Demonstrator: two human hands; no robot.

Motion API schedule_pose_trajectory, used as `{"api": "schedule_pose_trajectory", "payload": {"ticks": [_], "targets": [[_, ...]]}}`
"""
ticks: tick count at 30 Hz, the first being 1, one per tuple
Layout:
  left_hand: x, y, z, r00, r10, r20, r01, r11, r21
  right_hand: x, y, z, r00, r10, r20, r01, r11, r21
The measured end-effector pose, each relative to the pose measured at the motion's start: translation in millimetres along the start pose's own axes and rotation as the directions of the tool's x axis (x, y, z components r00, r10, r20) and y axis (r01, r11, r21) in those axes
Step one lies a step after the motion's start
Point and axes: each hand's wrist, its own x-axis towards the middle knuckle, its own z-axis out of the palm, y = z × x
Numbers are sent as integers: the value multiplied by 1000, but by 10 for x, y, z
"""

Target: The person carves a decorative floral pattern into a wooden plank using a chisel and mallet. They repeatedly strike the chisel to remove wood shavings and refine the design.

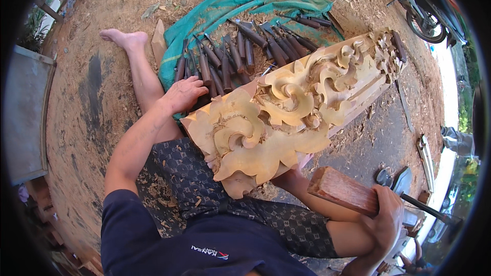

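A long wooden panel [279, 105], carved with scrolling leaves and curls, lies slantwise across my lap and rises toward the far right. My right hand [387, 214] is closed around a reddish-brown wooden mallet [343, 191], held right of the panel's near end. Past the panel's left edge, my left hand [185, 94] reaches among wood-handled carving chisels [225, 69], fingers stretched forward and slightly bent. Nothing shows in its grasp, though the undersides of the fingers are hidden. Several chisels lie bunched together, most handles toward me.
A green woven sheet [245, 0] lies crumpled around the chisels. Wood chips cover the dirt floor [97, 122]. A metal-faced box [25, 112] stands at the left, a motorbike [422, 7] at the far right. My bare foot [124, 38] extends left of the sheet.
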Motion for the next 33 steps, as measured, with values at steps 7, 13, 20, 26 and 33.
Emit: {"api": "schedule_pose_trajectory", "payload": {"ticks": [7, 13, 20, 26, 33], "targets": [[412, 79, -266, 944, -123, -307, 50, 970, -237, -197, 275, 128, 997, 45, -56, -44, 999, 14], [677, 35, -56, 971, 72, -228, -97, 990, -99, -270, 368, 171, 994, 108, 16, -109, 992, 65], [556, 140, 113, 978, -189, 86, 188, 982, 17, -376, 513, 128, 985, 139, 99, -149, 983, 107], [573, 150, 119, 981, -175, 78, 179, 983, -37, -432, 595, 269, 980, 194, 46, -199, 973, 117], [589, 119, 107, 976, -183, 117, 190, 980, -56, -449, 602, 293, 982, 187, 35, -190, 974, 122]]}}
